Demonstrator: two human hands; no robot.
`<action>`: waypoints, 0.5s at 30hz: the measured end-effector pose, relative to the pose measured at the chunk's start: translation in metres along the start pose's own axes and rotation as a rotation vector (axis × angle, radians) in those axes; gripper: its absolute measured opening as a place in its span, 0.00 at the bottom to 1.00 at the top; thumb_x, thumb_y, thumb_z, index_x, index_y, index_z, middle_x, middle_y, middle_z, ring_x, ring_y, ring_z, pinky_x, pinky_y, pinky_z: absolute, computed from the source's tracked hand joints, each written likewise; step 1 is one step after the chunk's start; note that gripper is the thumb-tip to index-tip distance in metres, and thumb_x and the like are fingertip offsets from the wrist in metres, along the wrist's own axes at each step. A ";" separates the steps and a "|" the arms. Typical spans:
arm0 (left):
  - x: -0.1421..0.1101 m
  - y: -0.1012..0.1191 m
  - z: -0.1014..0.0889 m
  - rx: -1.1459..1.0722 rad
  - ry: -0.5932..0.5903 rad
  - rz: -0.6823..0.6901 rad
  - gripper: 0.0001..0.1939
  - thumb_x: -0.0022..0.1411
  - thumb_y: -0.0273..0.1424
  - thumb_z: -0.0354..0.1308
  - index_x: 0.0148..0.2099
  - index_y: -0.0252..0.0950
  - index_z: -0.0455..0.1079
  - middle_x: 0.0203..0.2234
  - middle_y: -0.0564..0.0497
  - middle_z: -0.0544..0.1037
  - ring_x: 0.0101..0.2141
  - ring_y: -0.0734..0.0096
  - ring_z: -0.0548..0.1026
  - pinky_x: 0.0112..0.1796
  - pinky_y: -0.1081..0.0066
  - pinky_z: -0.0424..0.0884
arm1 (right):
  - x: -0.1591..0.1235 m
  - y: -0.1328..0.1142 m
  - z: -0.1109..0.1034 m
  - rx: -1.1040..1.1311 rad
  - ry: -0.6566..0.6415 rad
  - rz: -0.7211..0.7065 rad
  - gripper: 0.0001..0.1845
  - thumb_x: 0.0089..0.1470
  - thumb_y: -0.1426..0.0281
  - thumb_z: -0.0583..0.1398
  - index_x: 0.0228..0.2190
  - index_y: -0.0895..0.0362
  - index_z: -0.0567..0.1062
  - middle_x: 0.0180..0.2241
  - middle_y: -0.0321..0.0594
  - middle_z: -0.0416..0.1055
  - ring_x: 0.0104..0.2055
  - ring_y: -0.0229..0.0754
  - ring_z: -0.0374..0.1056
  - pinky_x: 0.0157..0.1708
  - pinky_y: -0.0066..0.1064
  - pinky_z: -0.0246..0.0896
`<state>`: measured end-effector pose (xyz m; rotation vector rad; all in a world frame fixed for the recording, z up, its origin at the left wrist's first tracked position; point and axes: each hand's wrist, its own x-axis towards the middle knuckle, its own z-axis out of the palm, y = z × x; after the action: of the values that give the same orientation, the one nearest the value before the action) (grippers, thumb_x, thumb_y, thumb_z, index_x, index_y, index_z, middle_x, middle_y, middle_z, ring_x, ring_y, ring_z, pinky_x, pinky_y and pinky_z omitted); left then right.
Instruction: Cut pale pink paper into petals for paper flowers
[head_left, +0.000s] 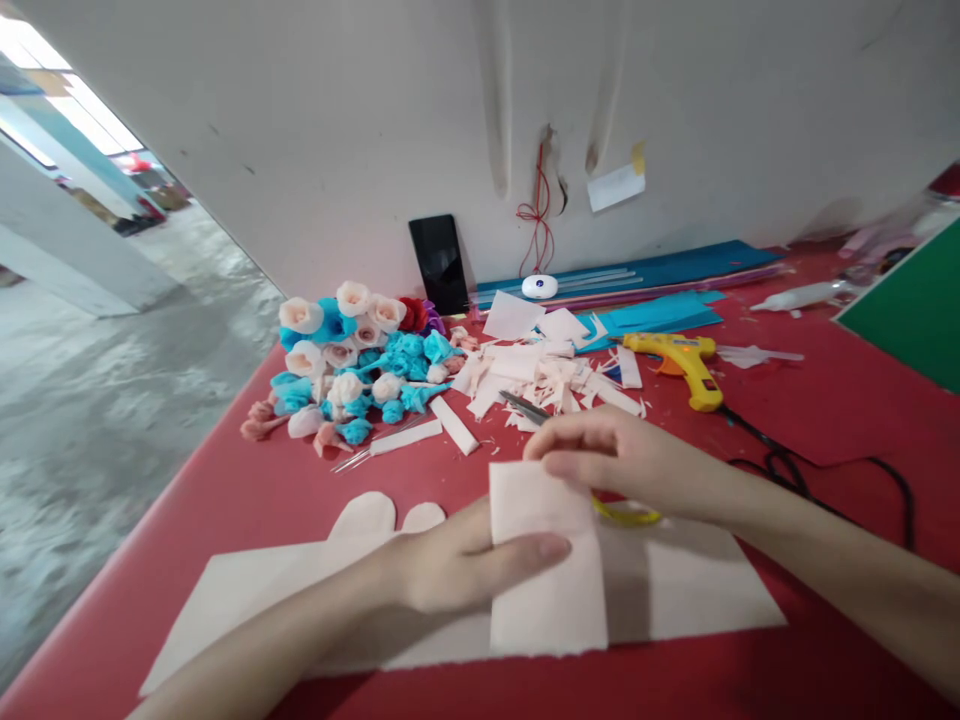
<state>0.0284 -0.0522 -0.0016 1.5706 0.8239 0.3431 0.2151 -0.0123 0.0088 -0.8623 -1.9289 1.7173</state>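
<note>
My left hand grips an upright piece of folded pale pink crepe paper, thumb across its front and fingers behind. At the paper's top edge, my right hand is closed, with thumb and fingertips pinching it. Scissors are partly hidden by my right hand; their blade points away and the yellow handle shows below my wrist. A long sheet of the same pale paper lies flat under both hands. Two rounded cut paper pieces rest just beyond it.
Paper flowers in white, blue and pink are heaped at the back left. Paper scraps are scattered mid-table. A yellow glue gun with a black cord lies at right. A phone leans on the wall; blue paper lies behind.
</note>
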 end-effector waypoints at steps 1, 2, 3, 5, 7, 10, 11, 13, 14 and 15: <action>-0.002 0.000 -0.001 -0.038 0.074 0.018 0.16 0.63 0.34 0.46 0.49 0.36 0.69 0.40 0.49 0.77 0.41 0.64 0.73 0.40 0.71 0.71 | 0.000 0.000 -0.002 0.024 0.015 0.012 0.13 0.53 0.61 0.55 0.29 0.57 0.72 0.25 0.32 0.65 0.26 0.31 0.60 0.25 0.22 0.54; -0.003 0.000 -0.001 -0.051 0.135 0.044 0.17 0.64 0.35 0.45 0.50 0.36 0.68 0.41 0.49 0.77 0.43 0.63 0.73 0.41 0.70 0.71 | 0.000 0.001 -0.003 0.019 0.021 0.019 0.13 0.53 0.60 0.56 0.27 0.58 0.72 0.24 0.32 0.64 0.26 0.32 0.59 0.25 0.23 0.54; -0.004 -0.001 -0.002 -0.035 0.181 0.077 0.18 0.64 0.36 0.45 0.50 0.37 0.69 0.40 0.49 0.77 0.43 0.63 0.73 0.44 0.69 0.70 | 0.000 0.001 -0.004 -0.009 0.019 0.023 0.13 0.51 0.61 0.57 0.26 0.58 0.71 0.23 0.32 0.63 0.26 0.32 0.59 0.24 0.23 0.53; -0.006 -0.003 -0.003 0.062 0.245 0.144 0.18 0.63 0.38 0.45 0.49 0.38 0.71 0.38 0.49 0.78 0.44 0.63 0.73 0.48 0.68 0.67 | -0.001 0.002 -0.003 -0.075 0.013 0.028 0.12 0.48 0.62 0.60 0.26 0.59 0.71 0.23 0.33 0.62 0.27 0.33 0.59 0.23 0.24 0.52; -0.006 -0.004 -0.004 0.166 0.307 0.185 0.18 0.63 0.39 0.46 0.48 0.40 0.71 0.36 0.50 0.79 0.44 0.64 0.73 0.50 0.68 0.66 | -0.003 0.001 -0.001 -0.116 0.034 0.035 0.11 0.47 0.63 0.62 0.25 0.59 0.71 0.23 0.32 0.62 0.26 0.32 0.58 0.22 0.23 0.50; -0.006 -0.002 -0.004 0.229 0.358 0.174 0.18 0.64 0.37 0.45 0.49 0.40 0.71 0.36 0.50 0.79 0.44 0.64 0.73 0.49 0.69 0.66 | -0.004 -0.003 0.002 -0.101 0.098 0.049 0.11 0.45 0.65 0.63 0.20 0.59 0.70 0.19 0.30 0.61 0.21 0.29 0.55 0.19 0.23 0.47; -0.005 -0.001 -0.004 0.222 0.361 0.154 0.18 0.64 0.36 0.45 0.50 0.39 0.70 0.37 0.50 0.79 0.45 0.64 0.73 0.49 0.70 0.66 | -0.004 -0.004 0.002 -0.088 0.124 0.046 0.11 0.45 0.66 0.63 0.19 0.59 0.71 0.17 0.29 0.60 0.19 0.28 0.53 0.18 0.23 0.46; -0.005 0.000 -0.003 0.181 0.372 0.109 0.19 0.64 0.37 0.44 0.51 0.37 0.69 0.41 0.49 0.78 0.46 0.65 0.72 0.49 0.71 0.66 | -0.005 -0.007 0.001 -0.065 0.179 0.032 0.08 0.45 0.68 0.63 0.19 0.58 0.73 0.16 0.29 0.61 0.19 0.28 0.53 0.17 0.23 0.46; -0.004 0.000 -0.002 0.149 0.384 0.095 0.19 0.64 0.38 0.45 0.51 0.37 0.68 0.43 0.49 0.76 0.46 0.65 0.71 0.49 0.72 0.66 | -0.005 -0.008 0.001 -0.060 0.204 0.020 0.06 0.44 0.69 0.63 0.20 0.58 0.74 0.16 0.29 0.63 0.19 0.29 0.54 0.18 0.23 0.47; -0.004 -0.001 -0.002 0.112 0.404 0.081 0.20 0.63 0.39 0.45 0.51 0.37 0.68 0.45 0.49 0.76 0.46 0.65 0.71 0.49 0.73 0.66 | -0.005 -0.009 0.000 -0.059 0.231 0.007 0.05 0.44 0.69 0.63 0.20 0.57 0.76 0.17 0.30 0.65 0.20 0.29 0.56 0.19 0.23 0.50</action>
<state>0.0239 -0.0540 -0.0012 1.6668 1.1059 0.6986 0.2173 -0.0160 0.0186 -1.0408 -1.8315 1.4977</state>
